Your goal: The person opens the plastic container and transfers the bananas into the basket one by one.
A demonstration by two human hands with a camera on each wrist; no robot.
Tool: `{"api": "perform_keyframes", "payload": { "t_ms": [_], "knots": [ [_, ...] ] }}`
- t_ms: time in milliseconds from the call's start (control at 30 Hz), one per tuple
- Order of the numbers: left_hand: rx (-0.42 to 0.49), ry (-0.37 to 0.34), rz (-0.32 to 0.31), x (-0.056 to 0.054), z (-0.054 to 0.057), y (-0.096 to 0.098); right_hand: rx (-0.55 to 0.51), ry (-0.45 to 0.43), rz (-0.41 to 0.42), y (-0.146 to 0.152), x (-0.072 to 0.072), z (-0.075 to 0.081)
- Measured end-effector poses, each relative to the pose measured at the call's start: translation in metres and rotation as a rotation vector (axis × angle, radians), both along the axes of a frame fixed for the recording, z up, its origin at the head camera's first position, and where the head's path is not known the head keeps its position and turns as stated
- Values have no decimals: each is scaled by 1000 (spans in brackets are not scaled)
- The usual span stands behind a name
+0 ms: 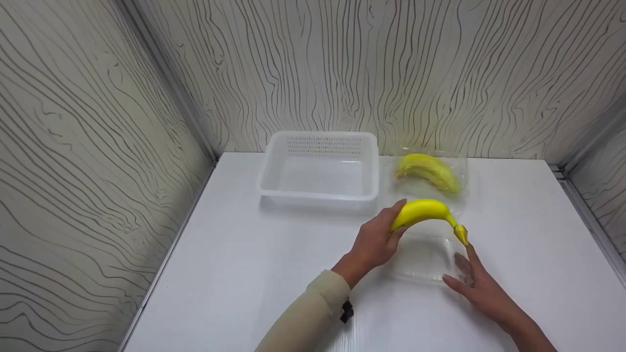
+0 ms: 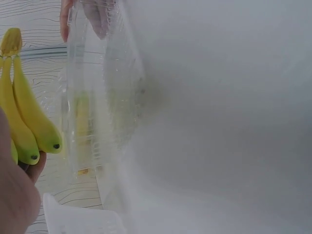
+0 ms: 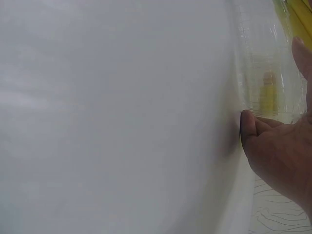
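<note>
A bunch of yellow bananas [image 1: 424,211] is in the grip of my left hand [image 1: 374,239], raised over a clear plastic box [image 1: 423,259]. In the left wrist view the bananas [image 2: 29,112] show greenish dark-tipped ends, with their joined stem pointing away from the palm. The clear box stands on the table below, and its side walls show in the left wrist view. At its right end my right hand [image 1: 481,288] holds the box, thumb toward the near side and fingers at the end wall. The right wrist view shows those fingers [image 3: 248,126] low beside the box.
Behind the raised bunch, a second clear plastic box [image 1: 463,168] holds more bananas [image 1: 428,168]. To its left stands a white perforated basket [image 1: 318,197] near the back wall. Wood-patterned panels [image 1: 313,68] surround the white table [image 1: 220,274].
</note>
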State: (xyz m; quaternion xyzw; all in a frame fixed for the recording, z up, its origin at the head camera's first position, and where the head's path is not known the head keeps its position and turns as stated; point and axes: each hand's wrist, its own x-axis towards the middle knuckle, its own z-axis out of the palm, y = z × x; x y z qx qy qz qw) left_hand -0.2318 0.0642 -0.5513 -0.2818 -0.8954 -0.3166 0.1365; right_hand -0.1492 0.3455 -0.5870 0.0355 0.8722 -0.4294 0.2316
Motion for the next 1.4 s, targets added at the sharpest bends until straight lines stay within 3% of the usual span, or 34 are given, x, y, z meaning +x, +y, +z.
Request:
{"api": "perform_keyframes", "payload": {
  "t_ms": [267,667,933,1033,1200,1400],
  "knots": [
    [41,-48,34,-5,8,-8,-62,77,9,1,4,-4],
    [55,-55,99,-26,30,-20,-79,66,-10,0,4,-5],
    [125,-65,160,-41,39,-39,-67,73,-24,0,3,-6],
    [176,-110,196,-49,40,-50,-72,77,-26,-1,4,-6],
    [377,-207,255,-63,37,-69,-63,54,-31,-3,4,-4],
    [548,-255,366,-81,36,-99,-64,60,-36,-4,2,-5]
  ]
}}
